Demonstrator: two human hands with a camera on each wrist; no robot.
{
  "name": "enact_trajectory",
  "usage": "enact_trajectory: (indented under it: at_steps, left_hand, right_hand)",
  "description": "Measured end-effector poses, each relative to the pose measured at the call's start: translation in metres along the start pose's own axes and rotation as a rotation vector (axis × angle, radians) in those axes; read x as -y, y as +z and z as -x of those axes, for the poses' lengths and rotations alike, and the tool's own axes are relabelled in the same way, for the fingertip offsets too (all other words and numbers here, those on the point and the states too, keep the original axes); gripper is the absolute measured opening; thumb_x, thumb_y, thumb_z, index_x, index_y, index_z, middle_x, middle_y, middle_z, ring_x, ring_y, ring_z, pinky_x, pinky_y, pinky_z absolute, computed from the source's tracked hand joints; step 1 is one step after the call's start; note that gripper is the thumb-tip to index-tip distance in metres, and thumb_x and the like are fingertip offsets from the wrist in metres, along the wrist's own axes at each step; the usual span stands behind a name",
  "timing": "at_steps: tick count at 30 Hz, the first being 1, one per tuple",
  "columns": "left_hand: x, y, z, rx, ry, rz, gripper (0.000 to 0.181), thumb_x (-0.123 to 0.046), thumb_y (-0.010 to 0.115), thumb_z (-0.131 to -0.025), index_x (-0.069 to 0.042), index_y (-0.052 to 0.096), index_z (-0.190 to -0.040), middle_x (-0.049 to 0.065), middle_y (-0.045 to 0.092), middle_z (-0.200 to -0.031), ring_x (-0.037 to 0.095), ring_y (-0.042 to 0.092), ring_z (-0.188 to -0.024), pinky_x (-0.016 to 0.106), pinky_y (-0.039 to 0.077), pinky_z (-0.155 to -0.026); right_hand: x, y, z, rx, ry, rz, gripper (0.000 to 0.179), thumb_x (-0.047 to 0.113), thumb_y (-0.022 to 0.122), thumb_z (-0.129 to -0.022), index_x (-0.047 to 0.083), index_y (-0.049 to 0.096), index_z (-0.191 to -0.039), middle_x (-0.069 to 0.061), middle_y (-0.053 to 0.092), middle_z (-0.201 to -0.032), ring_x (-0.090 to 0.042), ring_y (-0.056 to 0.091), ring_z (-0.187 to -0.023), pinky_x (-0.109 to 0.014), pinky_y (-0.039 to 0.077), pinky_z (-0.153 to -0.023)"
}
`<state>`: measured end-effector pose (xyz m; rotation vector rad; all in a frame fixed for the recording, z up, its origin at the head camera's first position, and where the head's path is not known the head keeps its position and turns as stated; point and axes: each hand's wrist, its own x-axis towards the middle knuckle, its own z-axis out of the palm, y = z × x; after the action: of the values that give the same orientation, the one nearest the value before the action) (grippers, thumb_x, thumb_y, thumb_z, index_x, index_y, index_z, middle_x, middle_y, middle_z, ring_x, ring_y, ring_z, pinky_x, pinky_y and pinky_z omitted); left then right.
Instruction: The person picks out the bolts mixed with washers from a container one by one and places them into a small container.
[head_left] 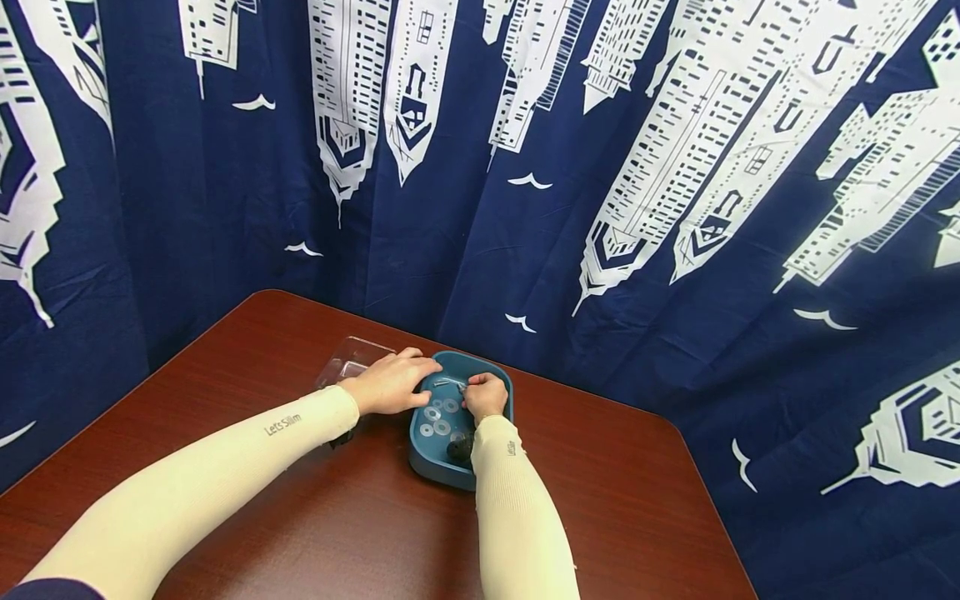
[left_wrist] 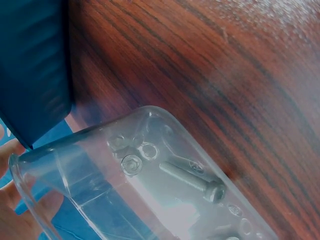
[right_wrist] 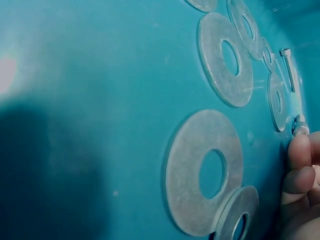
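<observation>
My right hand [head_left: 483, 396] reaches into a blue tray [head_left: 442, 472], its thumb and fingers pinching the head end of a silver socket-head bolt [right_wrist: 300, 125]. Another such bolt [right_wrist: 288, 70] lies beside it on the tray floor. Several flat metal washers [right_wrist: 205, 172] of different sizes are spread over the tray floor. My left hand [head_left: 390, 383] lies over the tray's left rim, its fingers loosely spread. Next to it, a clear plastic container [left_wrist: 172, 145] holds a bolt [left_wrist: 195, 182] and other small metal pieces.
A dark, rounded object [head_left: 460, 450] sits in the tray's near end, partly behind the right wrist. The tray stands near the far edge of the brown wooden table [head_left: 360, 517]. A blue curtain [head_left: 465, 250] with white buildings hangs behind.
</observation>
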<state>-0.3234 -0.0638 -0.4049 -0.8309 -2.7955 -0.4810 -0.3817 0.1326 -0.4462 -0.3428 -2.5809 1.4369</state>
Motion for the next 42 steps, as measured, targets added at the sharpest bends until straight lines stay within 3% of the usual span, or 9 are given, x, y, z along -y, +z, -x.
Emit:
enact_trajectory:
  at_steps: [8,21,42]
  left_hand:
    - [0.0010,0.0012,-0.0015,0.030,-0.013,-0.005,0.055,-0.035,0.063,-0.094,-0.014,0.055,-0.144,0.003,0.059,-0.143,0.029,0.044,-0.138,0.053,0.041,-0.111]
    - [0.0033,0.0029,-0.0048,0.023,-0.003,-0.016,0.054,-0.035,0.064,-0.094,-0.013,0.056,-0.143,0.003,0.060,-0.141,0.029,0.045,-0.137,0.053,0.042,-0.110]
    - [0.0026,0.0037,-0.0039,0.013,-0.003,-0.020,0.053,-0.032,0.066,-0.093,-0.013,0.057,-0.142,0.004,0.061,-0.140,0.029,0.046,-0.136,0.053,0.043,-0.108]
  right_hand:
    - [0.0010,0.0001,0.0001,0.003,0.016,0.010,0.013,-0.005,0.067,-0.082,0.002,0.072,-0.091,-0.009,0.062,-0.077,-0.011,0.056,-0.045,-0.024,0.047,-0.047]
    - [0.0005,-0.0039,-0.0028,0.084,-0.042,0.010,0.021,-0.007,0.070,-0.079,0.000,0.072,-0.098,-0.006,0.063,-0.069,-0.013,0.055,-0.048,-0.024,0.047,-0.047]
    - [-0.0023,-0.0019,-0.0009,0.053,-0.064,0.112,0.018,-0.007,0.069,-0.077,0.003,0.074,-0.092,-0.007,0.064,-0.071,-0.012,0.059,-0.051,-0.025,0.051,-0.051]
